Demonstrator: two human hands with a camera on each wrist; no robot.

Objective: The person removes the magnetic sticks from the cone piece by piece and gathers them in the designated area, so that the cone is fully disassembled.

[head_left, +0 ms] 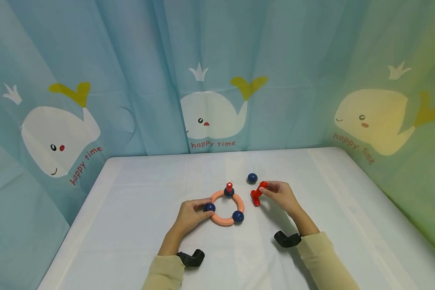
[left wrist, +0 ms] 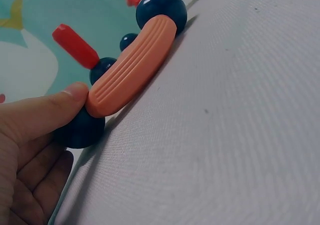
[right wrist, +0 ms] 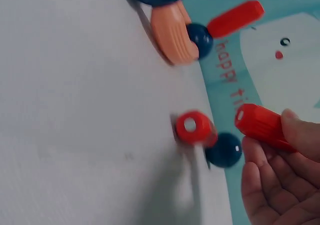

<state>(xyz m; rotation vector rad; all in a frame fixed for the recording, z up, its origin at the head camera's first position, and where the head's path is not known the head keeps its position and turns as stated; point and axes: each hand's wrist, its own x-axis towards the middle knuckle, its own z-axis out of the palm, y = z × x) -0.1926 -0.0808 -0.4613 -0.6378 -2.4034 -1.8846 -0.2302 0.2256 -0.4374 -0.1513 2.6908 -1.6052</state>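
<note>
A ring of curved orange pieces joined by blue balls lies on the white table. My left hand pinches the ring's left blue ball between thumb and fingers. On the far blue ball a short red rod stands upright. To the right of the ring, my right hand holds a second red rod between thumb and fingers, its near end sticking out past the fingertips. Just below it, a third red rod lies on the table, overlapping the held one in the head view.
A loose blue ball sits behind the red rods. The ring's third blue ball faces the right arm. Black wrist devices hang by both sleeves. A whale-print curtain stands behind the white table.
</note>
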